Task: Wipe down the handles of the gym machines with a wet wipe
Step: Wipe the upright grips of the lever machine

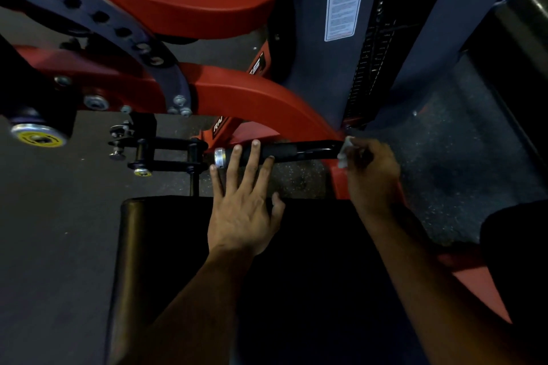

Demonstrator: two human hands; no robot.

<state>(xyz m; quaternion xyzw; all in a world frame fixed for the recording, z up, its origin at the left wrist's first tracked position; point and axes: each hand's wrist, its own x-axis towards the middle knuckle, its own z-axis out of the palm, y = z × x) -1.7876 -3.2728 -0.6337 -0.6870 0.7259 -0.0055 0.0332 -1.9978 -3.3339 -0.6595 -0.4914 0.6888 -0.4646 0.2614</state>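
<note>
Both forearms reach up from six o'clock over the black seat pad (166,246). At centre, the left hand (243,216) lies flat, fingers straight and spread, fingertips resting on the black handle (284,152) beside its silver end cap (220,158). Toward three o'clock, the right hand (372,175) pinches a white wet wipe (345,151) against the handle's inner end, where it meets the red frame (267,98).

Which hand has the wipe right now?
The right hand: it pinches the white wipe at the handle's inner end. The left hand is spread flat, fingers over the grip, holding nothing.
</note>
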